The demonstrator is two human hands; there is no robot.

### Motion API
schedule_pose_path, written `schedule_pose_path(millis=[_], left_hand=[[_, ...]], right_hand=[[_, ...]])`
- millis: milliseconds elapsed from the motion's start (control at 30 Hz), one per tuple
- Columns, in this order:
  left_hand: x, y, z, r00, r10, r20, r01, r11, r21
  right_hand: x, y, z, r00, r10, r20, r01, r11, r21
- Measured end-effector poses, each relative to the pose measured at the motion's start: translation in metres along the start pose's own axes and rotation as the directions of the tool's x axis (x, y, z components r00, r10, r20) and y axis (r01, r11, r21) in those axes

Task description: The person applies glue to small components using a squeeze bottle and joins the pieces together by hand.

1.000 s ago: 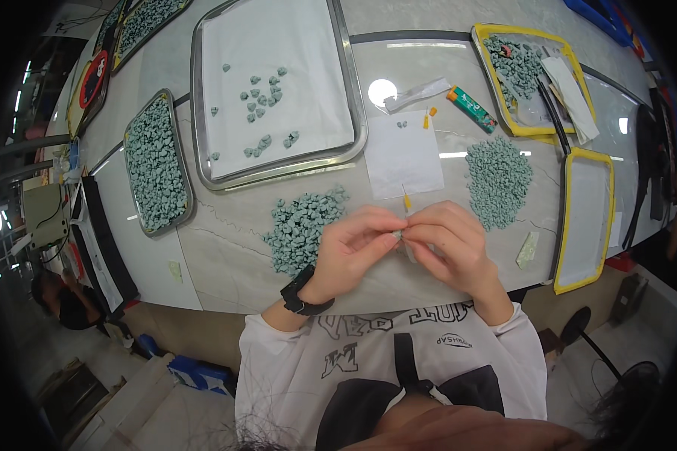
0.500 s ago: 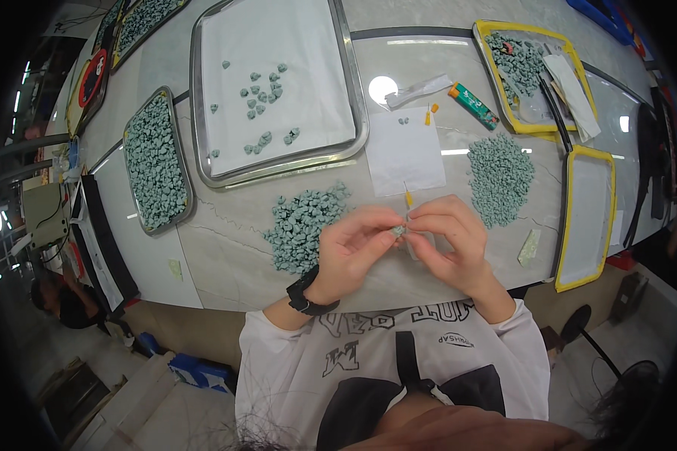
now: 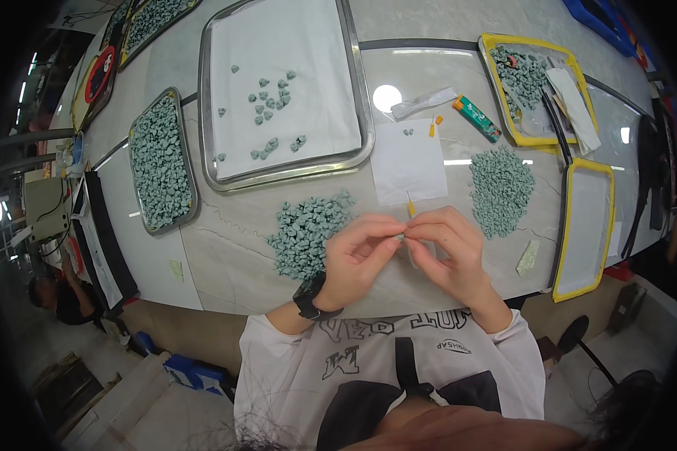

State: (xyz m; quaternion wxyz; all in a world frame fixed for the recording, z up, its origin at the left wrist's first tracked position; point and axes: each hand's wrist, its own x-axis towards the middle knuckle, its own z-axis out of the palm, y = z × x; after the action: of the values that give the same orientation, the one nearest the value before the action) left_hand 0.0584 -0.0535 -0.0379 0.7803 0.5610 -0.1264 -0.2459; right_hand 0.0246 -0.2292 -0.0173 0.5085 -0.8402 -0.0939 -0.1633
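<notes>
My left hand [image 3: 359, 254] and my right hand [image 3: 453, 248] meet near the table's front edge, fingertips pinched together. Between them is a small grey-green piece [image 3: 400, 237], mostly hidden by the fingers. Just beyond the fingertips, a thin needle tip with an orange base [image 3: 411, 208] points away; the body it belongs to is largely covered by my right hand. A heap of larger grey-green pieces [image 3: 305, 234] lies beside my left hand. Right of my right hand is a heap of smaller grey-green pieces [image 3: 502, 192]. A white paper sheet [image 3: 408, 169] lies ahead, with small pieces on it.
A metal tray [image 3: 368, 113] lined with white holds scattered clustered pieces. To the left stands a full smaller tray [image 3: 193, 184]. On the right are a yellow-rimmed tray of pieces [image 3: 534, 141], another yellow-rimmed tray [image 3: 581, 229], and a green tube [image 3: 477, 119]. A person [image 3: 68, 297] is at far left.
My hands stay together at nearly the same spot, with the fingers closing further over the small piece. The whole view has shifted slightly, so the table things appear a little lower.
</notes>
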Motion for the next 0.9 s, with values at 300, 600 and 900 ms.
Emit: schedule_pose_path(millis=[300,600,900], left_hand=[[0.002,0.002,0.001,1.0,-0.001,0.003,0.001,1.0,-0.001],[0.006,0.001,-0.005,0.996,-0.012,0.094,0.023,0.993,-0.115],[0.003,0.003,-0.001,0.985,-0.172,0.005,0.169,0.955,-0.244]], right_hand=[[-0.002,-0.003,0.0,0.998,0.056,-0.04,-0.054,0.997,0.046],[0.001,-0.005,-0.003,0.992,0.125,-0.013,-0.122,0.98,0.156],[0.002,-0.021,-0.021,0.997,0.058,-0.054,-0.014,0.808,0.589]])
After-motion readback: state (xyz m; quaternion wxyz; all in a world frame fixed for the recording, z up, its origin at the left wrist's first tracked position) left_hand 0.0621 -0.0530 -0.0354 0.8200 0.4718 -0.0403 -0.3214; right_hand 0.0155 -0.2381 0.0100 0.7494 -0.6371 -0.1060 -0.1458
